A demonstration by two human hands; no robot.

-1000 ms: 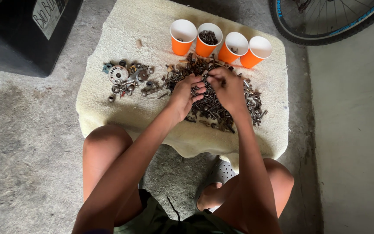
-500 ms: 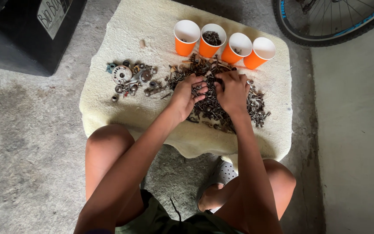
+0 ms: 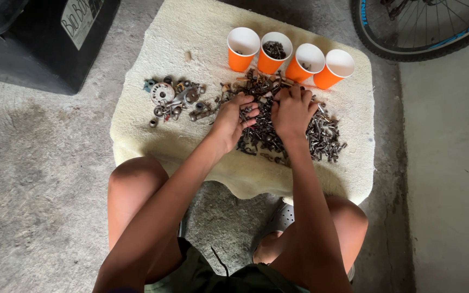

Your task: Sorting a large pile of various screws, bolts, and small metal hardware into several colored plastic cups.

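A heap of dark screws and bolts [image 3: 321, 135] lies on a cream fleece mat [image 3: 180, 38]. My left hand [image 3: 233, 118] rests on the heap's left side, fingers curled among the screws. My right hand [image 3: 292, 111] lies palm down on the heap's middle, fingers spread toward the cups. Whether either hand grips a screw is hidden. Several orange paper cups stand in a row behind the heap: the leftmost cup [image 3: 242, 49], a second cup [image 3: 276, 52] filled with dark screws, a third cup [image 3: 308, 62] and the rightmost cup [image 3: 338, 69].
A smaller group of washers, nuts and a round metal disc [image 3: 172, 99] lies on the mat's left. A black box [image 3: 39, 38] stands at top left on the concrete floor. A bicycle wheel [image 3: 408, 32] is at top right. My knees and a white sandal [image 3: 283, 217] are below.
My right hand has dropped from a raised pinch onto the heap and spread flat. My left hand stays on the heap's left side. The view has shifted slightly left.
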